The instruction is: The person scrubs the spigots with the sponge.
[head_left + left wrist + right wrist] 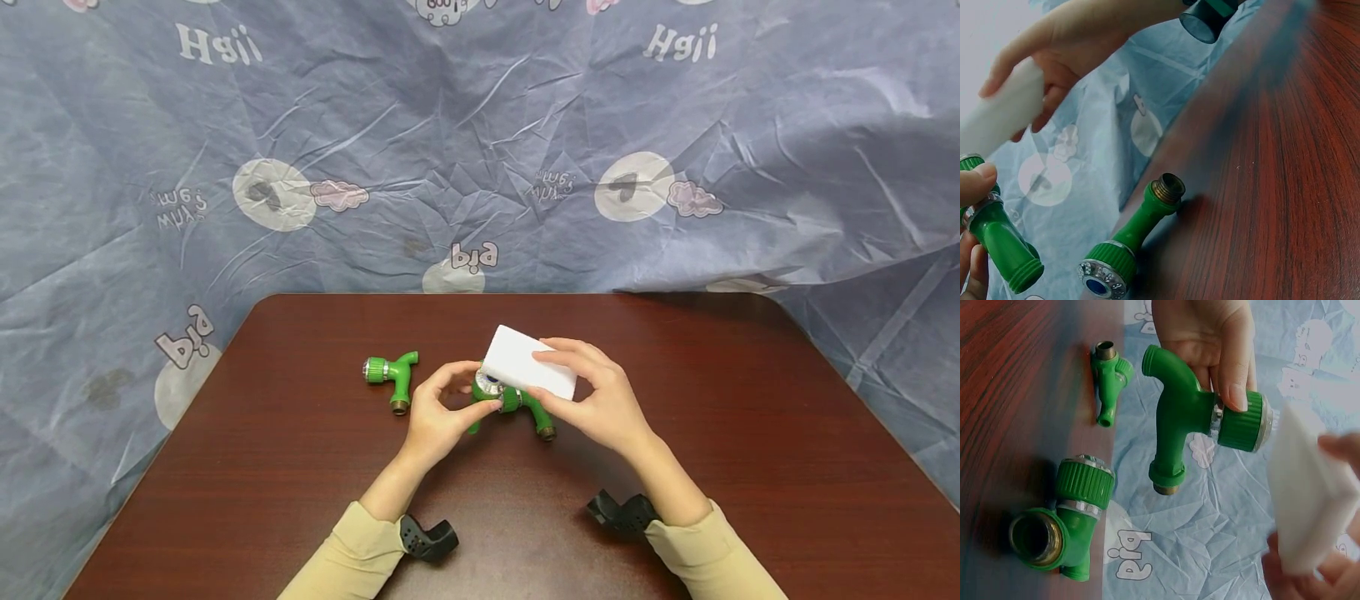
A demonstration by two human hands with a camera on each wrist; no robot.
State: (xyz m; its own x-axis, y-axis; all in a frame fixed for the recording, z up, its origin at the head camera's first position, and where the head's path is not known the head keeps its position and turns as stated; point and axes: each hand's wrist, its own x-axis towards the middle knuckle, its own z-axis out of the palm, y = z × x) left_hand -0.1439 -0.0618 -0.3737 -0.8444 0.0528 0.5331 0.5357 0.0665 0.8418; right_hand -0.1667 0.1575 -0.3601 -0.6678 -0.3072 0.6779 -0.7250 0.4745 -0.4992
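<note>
Just above the middle of the worktop (675,400), a green tap (1194,422) is held up off the surface. The left hand (435,417) grips it, with fingers and thumb curled round its ribbed cap. Against the cap's metal-ringed face sits a white sponge (528,363), a plain block tilted slightly. The right hand (600,400) pinches it between thumb and fingers. In the right wrist view the sponge is blurred, and whether it touches the cap there is hard to tell.

A second tap (536,412) lies on the worktop right under the hands, its brass-threaded mouth (1034,536) showing. A third tap (392,377) lies alone to the left, near but apart from the hands, also with a brass thread at one end. Both forearms wear pale yellow sleeves (352,558) with black wrist mounts. A crumpled blue-grey printed cloth (480,150) hangs behind the worktop.
</note>
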